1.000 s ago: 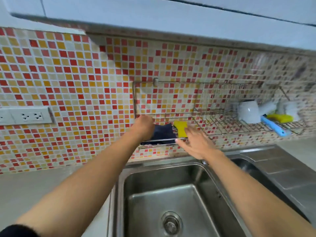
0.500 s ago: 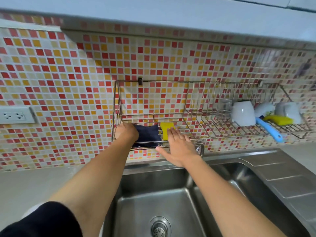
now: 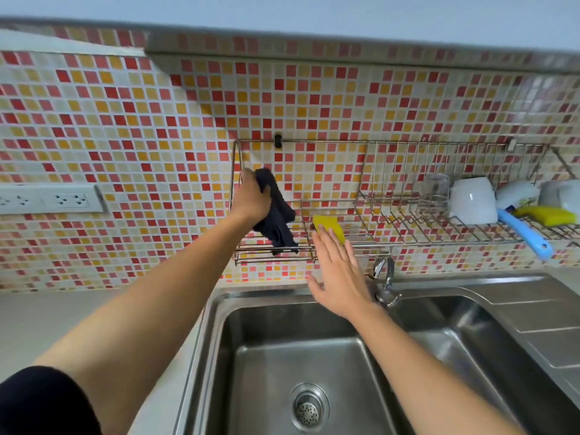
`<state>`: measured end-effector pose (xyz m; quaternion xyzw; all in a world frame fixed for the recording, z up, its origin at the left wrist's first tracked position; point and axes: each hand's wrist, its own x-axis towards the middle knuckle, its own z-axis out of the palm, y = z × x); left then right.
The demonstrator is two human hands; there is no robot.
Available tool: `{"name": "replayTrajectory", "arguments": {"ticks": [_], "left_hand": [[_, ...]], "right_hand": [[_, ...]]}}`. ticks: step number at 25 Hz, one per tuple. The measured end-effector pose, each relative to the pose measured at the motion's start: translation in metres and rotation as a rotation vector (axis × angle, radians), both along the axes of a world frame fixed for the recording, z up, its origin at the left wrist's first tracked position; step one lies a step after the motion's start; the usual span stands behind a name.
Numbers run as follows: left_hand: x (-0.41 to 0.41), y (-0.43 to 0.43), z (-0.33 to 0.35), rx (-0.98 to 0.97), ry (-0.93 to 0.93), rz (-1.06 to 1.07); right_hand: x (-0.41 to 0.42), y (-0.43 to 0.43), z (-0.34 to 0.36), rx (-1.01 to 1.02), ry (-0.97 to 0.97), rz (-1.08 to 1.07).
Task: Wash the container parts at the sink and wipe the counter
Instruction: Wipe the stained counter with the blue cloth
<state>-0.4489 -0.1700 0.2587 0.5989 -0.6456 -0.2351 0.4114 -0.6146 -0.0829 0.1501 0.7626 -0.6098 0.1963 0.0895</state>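
Small square mosaic tiles in red, orange and cream (image 3: 314, 105) cover the wall behind a stainless steel sink basin (image 3: 282, 365), with a pale grey countertop (image 3: 47, 324) stretching off toward 9 o'clock and a white double wall socket (image 3: 50, 199) above it. Fixed to the tiles at 12 o'clock from the basin is a long chrome wire dish rack (image 3: 392, 221). At the rack's 9 o'clock end the person's left hand (image 3: 251, 199) is raised with its fingers clamped on a dark navy cleaning cloth (image 3: 277, 215), which hangs crumpled from the fist; its lower tip drapes down to the front rail of the rack's low shelf. Just at 3 o'clock of the cloth, a yellow rectangular sponge (image 3: 328, 226) lies on that same shelf. The right hand (image 3: 340, 277) is flat and empty, fingers spread apart and stretched toward the sponge, fingertips (image 3: 326, 238) overlapping its lower edge; whether they touch it cannot be told. A chrome tap (image 3: 386, 281) stands just at 3 o'clock of that hand, on the sink's back rim. Further toward 3 o'clock the rack holds an upturned clear glass (image 3: 434, 189), a white ceramic mug on its side (image 3: 472, 200), a blue plastic brush handle (image 3: 524, 233) and a second yellow sponge (image 3: 547, 215)
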Motion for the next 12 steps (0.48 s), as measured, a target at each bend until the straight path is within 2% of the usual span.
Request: {"name": "replayTrajectory", "arguments": {"ticks": [2, 5, 8, 10, 12], "left_hand": [[0.021, 0.013, 0.027, -0.111, 0.056, 0.000], [0.071, 0.041, 0.049, -0.138, 0.312, -0.034], [0.151, 0.077, 0.032, 0.033, 0.527, -0.011], [0.217, 0.102, 0.003, 0.233, 0.513, 0.048], [0.284, 0.130, -0.031, 0.370, 0.402, 0.090]], "right_hand": [[0.024, 0.012, -0.012, -0.081, -0.115, 0.106], [0.063, 0.030, -0.038, -0.067, -0.192, 0.167], [0.115, 0.052, -0.088, 0.098, -0.171, 0.234], [0.158, 0.066, -0.124, 0.227, -0.138, 0.290], [0.194, 0.078, -0.157, 0.361, -0.107, 0.322]]}}
